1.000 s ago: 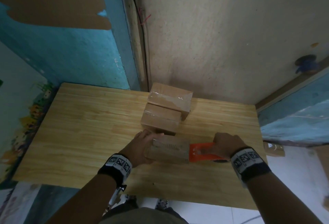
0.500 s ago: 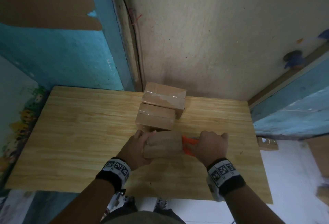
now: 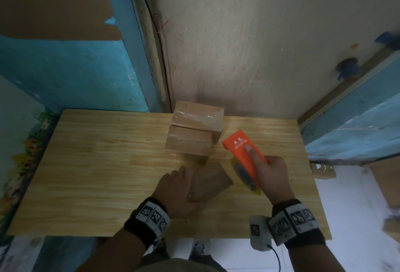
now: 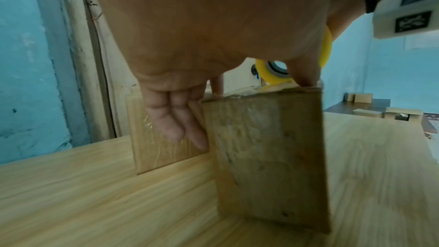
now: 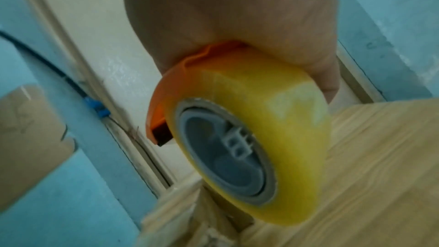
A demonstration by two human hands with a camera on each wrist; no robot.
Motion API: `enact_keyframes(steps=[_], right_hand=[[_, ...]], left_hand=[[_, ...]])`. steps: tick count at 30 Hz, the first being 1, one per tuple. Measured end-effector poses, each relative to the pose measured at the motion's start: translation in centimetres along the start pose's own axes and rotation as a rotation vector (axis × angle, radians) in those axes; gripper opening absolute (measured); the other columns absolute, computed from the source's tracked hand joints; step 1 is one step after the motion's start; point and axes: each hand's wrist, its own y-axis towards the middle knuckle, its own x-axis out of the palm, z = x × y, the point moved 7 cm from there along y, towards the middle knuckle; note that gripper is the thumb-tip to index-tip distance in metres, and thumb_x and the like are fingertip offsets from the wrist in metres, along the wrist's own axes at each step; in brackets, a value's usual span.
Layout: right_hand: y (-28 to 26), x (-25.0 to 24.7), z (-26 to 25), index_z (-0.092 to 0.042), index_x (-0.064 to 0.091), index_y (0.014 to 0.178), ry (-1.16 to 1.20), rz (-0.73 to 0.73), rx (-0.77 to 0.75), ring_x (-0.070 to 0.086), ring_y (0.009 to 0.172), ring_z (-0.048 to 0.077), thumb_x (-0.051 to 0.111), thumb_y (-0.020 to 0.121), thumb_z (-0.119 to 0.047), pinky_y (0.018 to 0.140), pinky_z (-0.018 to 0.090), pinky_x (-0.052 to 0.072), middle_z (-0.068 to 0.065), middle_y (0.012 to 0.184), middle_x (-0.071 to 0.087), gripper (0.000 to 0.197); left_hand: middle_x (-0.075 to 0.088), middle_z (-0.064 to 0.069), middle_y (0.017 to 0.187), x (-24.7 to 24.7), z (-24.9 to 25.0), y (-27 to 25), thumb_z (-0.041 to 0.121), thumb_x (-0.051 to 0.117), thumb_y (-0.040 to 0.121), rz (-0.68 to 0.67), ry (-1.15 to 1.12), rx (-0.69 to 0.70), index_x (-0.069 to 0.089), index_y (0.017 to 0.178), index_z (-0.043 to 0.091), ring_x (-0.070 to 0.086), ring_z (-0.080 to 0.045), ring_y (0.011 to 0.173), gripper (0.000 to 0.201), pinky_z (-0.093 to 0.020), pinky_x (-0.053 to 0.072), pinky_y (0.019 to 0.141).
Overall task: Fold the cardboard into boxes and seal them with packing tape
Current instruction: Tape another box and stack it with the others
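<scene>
A small cardboard box point(image 3: 208, 182) stands on the wooden table point(image 3: 97, 163) near the front, turned at an angle. My left hand point(image 3: 175, 189) grips it from above, fingers down its far side and thumb on the near edge; the left wrist view shows the box point(image 4: 268, 157) upright under the palm. My right hand point(image 3: 270, 176) holds an orange tape dispenser point(image 3: 244, 152) lifted to the right of the box, forefinger laid along its top. Its yellow tape roll point(image 5: 259, 138) fills the right wrist view.
Two sealed boxes point(image 3: 190, 137) sit stacked against the back wall, just behind the held box. The table's right edge point(image 3: 311, 174) drops to a white floor with more cardboard pieces point(image 3: 323, 170). Blue walls close in on the left and right.
My right hand has pulled the dispenser off the box and raised it to the right. The box under my left hand has turned at an angle.
</scene>
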Motion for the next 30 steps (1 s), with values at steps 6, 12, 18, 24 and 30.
enact_keyframes(steps=[6, 12, 18, 24, 30], right_hand=[[-0.7, 4.3, -2.2, 0.008, 0.069, 0.07, 0.045, -0.355, -0.104, 0.063, 0.052, 0.027, 0.075, 0.079, -0.076, 0.056, 0.036, 0.049, 0.02, 0.063, 0.068, 0.085], [-0.8, 7.2, -2.2, 0.007, 0.072, 0.075, -0.167, -0.456, -0.182, 0.07, 0.061, 0.045, 0.074, 0.072, -0.082, 0.049, 0.04, 0.052, 0.027, 0.07, 0.071, 0.089], [-0.9, 8.0, -3.1, -0.002, 0.075, 0.078, -0.295, -0.574, -0.262, 0.067, 0.051, 0.021, 0.076, 0.082, -0.072, 0.046, 0.033, 0.051, 0.016, 0.07, 0.074, 0.069], [-1.2, 8.2, -3.3, -0.001, 0.075, 0.079, -0.32, -0.572, -0.316, 0.068, 0.051, 0.018, 0.077, 0.083, -0.069, 0.045, 0.027, 0.049, 0.016, 0.07, 0.073, 0.068], [-1.2, 7.7, -3.0, -0.004, 0.076, 0.081, -0.239, -0.588, -0.281, 0.071, 0.055, 0.02, 0.078, 0.073, -0.079, 0.046, 0.031, 0.052, 0.01, 0.07, 0.075, 0.075]], left_hand=[[0.053, -0.005, 0.131, 2.5, 1.0, 0.2, 0.102, 0.051, 0.057, -0.156, -0.125, -0.228, 0.007, 0.157, 0.018, 0.062, -0.028, 0.109, 0.138, -0.044, 0.051, 0.092], [0.06, -0.006, 0.124, 4.5, 2.1, -0.7, 0.086, 0.057, 0.077, -0.151, -0.165, -0.307, 0.01, 0.152, 0.02, 0.064, -0.024, 0.101, 0.111, -0.038, 0.051, 0.085], [0.07, 0.005, 0.122, 3.0, 0.6, -1.0, 0.067, 0.063, 0.084, -0.262, -0.609, -0.068, 0.058, 0.129, 0.035, 0.069, -0.016, 0.111, 0.056, -0.038, 0.053, 0.099], [0.07, -0.02, 0.104, -3.7, -3.2, -1.9, 0.026, 0.053, 0.105, 0.057, -1.756, -0.228, 0.067, 0.11, 0.005, 0.07, -0.032, 0.094, 0.026, -0.052, 0.057, 0.089], [0.072, -0.023, 0.118, -3.5, -2.0, -1.9, 0.027, 0.066, 0.09, -0.074, -1.818, -0.134, 0.073, 0.114, 0.002, 0.071, -0.032, 0.11, 0.035, -0.045, 0.059, 0.096]])
